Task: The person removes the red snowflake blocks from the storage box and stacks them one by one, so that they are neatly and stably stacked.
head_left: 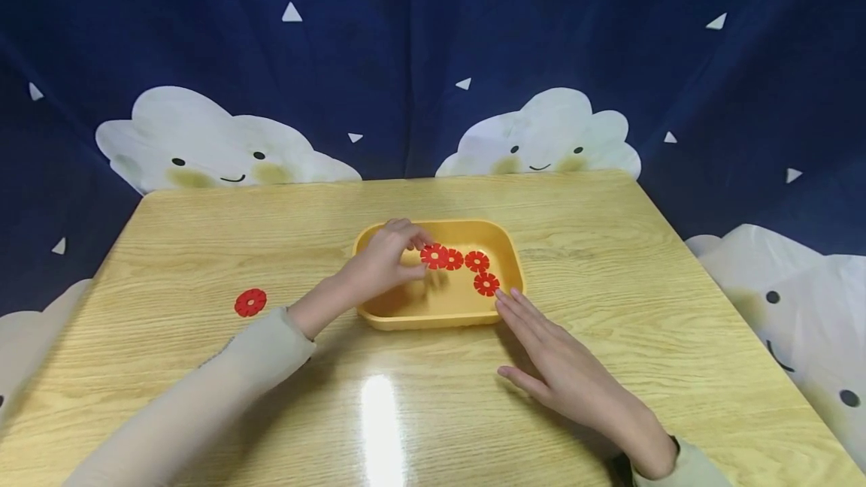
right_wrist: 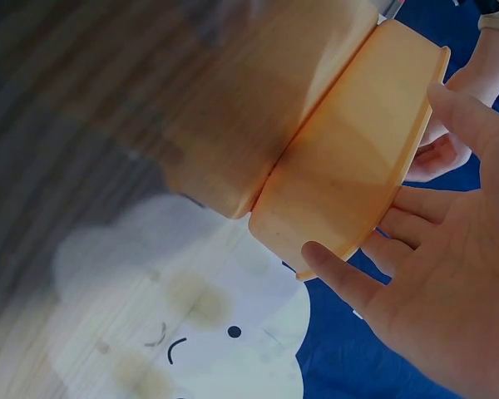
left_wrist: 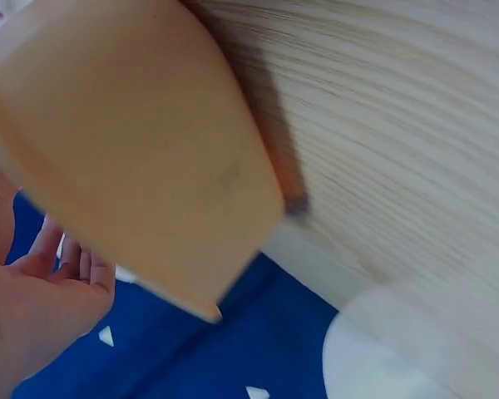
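A yellow plastic tray (head_left: 433,319) stands on the table with several red notched, flower-shaped discs (head_left: 476,261) in it. My left hand (head_left: 389,260) reaches over the tray's left side; its thumb and fingertips pinch a red disc (head_left: 434,255), which overlaps another one. In the left wrist view the tray's wall hides the discs from sight. My right hand (head_left: 564,370) lies at the tray's near right corner, fingers straight and holding nothing. Its fingertips are close to the rim, near the closest disc (head_left: 486,284); contact is unclear. The right wrist view shows this hand (right_wrist: 449,258) beside the tray wall.
Another red disc (head_left: 251,302) lies alone on the wooden table (head_left: 271,224), left of the tray and beyond the left sleeve (head_left: 264,359). Behind the table hangs a dark blue curtain (head_left: 406,58) with white clouds and triangles.
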A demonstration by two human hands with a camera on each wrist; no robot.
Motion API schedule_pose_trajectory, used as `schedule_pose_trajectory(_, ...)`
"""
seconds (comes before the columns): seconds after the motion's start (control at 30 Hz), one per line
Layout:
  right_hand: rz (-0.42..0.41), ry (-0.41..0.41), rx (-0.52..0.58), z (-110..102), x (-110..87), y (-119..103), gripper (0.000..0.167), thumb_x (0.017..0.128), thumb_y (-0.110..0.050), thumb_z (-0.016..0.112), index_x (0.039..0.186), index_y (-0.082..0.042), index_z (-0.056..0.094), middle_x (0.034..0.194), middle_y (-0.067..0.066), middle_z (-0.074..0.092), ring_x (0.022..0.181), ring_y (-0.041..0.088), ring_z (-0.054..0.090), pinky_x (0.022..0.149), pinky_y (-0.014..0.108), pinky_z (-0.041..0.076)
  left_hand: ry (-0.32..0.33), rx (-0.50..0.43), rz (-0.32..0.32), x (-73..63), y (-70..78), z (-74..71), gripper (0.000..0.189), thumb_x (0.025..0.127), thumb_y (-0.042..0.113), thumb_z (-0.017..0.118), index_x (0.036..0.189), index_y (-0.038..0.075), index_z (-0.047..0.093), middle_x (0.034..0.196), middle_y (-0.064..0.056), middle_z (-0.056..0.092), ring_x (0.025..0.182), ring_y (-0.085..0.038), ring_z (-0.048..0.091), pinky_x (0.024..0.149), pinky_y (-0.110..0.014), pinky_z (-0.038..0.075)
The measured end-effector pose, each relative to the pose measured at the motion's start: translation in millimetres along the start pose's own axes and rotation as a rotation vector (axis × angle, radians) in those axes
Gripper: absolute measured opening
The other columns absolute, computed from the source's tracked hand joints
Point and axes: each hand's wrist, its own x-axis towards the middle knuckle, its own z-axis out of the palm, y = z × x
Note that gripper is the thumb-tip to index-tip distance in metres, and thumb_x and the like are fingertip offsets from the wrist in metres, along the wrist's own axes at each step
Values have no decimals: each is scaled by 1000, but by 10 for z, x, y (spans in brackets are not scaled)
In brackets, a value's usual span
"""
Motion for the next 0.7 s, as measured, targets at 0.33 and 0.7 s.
schedule_pose_trajectory(0.33,-23,18,-4,11,-2,2,85,93,-37,66,157,-9,18,163,4,15,147,27,17,108,54,33,76,-9,-120,-454,-101,-350,31,76,1,77,105,0,68,93,-8,62,89,-25,55,80,-41,50)
schedule_pose_trajectory(0.7,-25,15,-2,-2,-3,9,85,93,-37,66,157,-9,17,163,4,15,147,27,17,109,54,32,195,64,-198,-966,-295,-645,31,74,-1,75,104,-1,68,94,-9,64,87,-24,58,77,-45,51)
